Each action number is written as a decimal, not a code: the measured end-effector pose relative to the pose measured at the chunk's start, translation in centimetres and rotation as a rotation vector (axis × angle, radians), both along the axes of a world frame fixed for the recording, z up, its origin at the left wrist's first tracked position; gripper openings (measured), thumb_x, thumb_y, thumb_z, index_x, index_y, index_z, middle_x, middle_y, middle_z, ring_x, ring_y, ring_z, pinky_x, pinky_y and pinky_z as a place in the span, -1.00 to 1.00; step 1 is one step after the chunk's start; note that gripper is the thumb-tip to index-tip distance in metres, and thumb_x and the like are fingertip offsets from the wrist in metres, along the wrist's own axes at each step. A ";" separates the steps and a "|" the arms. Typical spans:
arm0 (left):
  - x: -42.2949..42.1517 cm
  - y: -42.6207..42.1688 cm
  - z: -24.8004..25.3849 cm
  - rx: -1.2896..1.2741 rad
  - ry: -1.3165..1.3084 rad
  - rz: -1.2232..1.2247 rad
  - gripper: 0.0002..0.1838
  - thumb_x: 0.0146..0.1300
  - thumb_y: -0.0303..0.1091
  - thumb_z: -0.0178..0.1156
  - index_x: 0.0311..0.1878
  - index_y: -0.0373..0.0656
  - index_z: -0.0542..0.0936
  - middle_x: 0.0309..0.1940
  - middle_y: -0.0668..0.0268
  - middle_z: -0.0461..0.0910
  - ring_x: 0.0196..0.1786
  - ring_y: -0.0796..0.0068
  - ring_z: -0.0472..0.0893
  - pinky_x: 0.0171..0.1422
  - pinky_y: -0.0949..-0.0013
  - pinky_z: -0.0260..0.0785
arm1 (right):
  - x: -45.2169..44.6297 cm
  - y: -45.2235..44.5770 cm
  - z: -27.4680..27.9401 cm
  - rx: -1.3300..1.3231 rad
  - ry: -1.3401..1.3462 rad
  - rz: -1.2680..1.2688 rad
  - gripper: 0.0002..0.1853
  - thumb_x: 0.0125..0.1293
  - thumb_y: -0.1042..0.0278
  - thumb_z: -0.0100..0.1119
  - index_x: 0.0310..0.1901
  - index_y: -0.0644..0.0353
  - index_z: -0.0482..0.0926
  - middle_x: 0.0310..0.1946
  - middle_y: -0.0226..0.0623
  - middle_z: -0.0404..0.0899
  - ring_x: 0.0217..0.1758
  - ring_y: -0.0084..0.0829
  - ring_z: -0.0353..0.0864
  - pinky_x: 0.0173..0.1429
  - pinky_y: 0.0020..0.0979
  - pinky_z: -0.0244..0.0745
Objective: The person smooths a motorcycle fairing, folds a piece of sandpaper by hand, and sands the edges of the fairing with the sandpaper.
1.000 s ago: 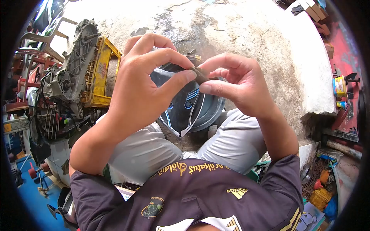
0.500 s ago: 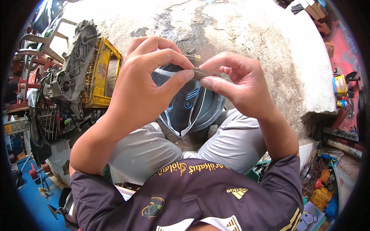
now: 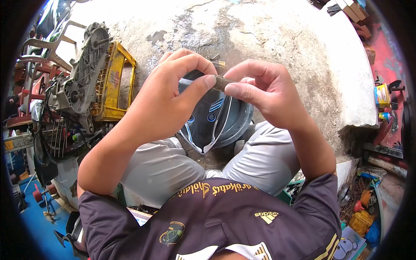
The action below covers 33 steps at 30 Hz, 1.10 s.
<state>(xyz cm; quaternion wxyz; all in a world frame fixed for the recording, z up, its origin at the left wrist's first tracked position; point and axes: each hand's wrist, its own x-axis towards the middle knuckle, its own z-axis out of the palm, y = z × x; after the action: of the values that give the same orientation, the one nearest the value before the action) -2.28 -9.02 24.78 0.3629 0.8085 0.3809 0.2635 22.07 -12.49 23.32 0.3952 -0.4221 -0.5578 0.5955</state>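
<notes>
Between my two hands is a small flat grey-brown piece (image 3: 221, 83), whose kind I cannot make out. My left hand (image 3: 173, 82) pinches its left end between thumb and curled fingers. At the other end, the thumb and index finger of my right hand (image 3: 264, 91) are closed on it. Beneath the hands lies a black item like a motorcycle seat (image 3: 203, 119), with white edging and blue markings, partly hidden by my left hand. It rests over a dark round tub (image 3: 234, 125) between my knees.
A yellow crate (image 3: 115, 82) stands at the left with a metal engine casing (image 3: 86, 65) against it. Chair frames (image 3: 52, 47) are behind. On the right are a white concrete ledge (image 3: 353, 86) and a bin of wires and parts (image 3: 359, 199).
My left hand's fingers have shifted slightly, with the thumb and index finger lower on the piece. The right hand stays almost in place. The surroundings look the same.
</notes>
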 end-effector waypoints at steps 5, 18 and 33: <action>-0.1 0.0 0.2 -0.006 0.005 0.038 -0.85 0.51 -0.34 0.25 0.02 -0.19 0.65 0.03 0.30 0.67 0.16 0.40 0.60 0.39 0.21 0.32 | 0.1 0.0 -0.1 0.119 -0.180 -0.020 -0.77 0.51 0.35 0.45 0.02 0.35 0.77 -0.18 -0.37 0.81 -0.17 -0.64 0.71 -0.05 -0.50 0.63; 0.0 0.0 0.2 -0.074 -0.061 -0.014 -0.80 0.51 -0.28 0.30 0.05 -0.16 0.67 0.02 0.36 0.68 0.22 0.43 0.61 0.40 0.18 0.33 | 0.3 -0.4 0.1 0.190 -0.082 0.046 -0.83 0.58 0.43 0.33 0.02 0.36 0.73 -0.19 -0.36 0.76 -0.06 -0.57 0.71 0.10 -0.46 0.59; -0.3 0.3 -1.1 -0.224 -0.135 -0.012 -0.78 0.64 -0.26 0.21 0.05 -0.25 0.63 -0.14 0.49 0.44 -0.20 0.77 0.36 -0.10 0.55 0.24 | 0.6 1.3 -1.3 0.010 0.124 0.099 -0.75 0.57 0.27 0.39 0.01 0.32 0.74 -0.17 -0.38 0.76 -0.05 -0.56 0.72 0.14 -0.43 0.62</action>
<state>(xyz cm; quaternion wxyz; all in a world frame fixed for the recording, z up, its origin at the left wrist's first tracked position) -2.54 -8.72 23.68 0.4773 0.7458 0.3777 0.2709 22.67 -11.22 21.99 0.4012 -0.3544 -0.5555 0.6363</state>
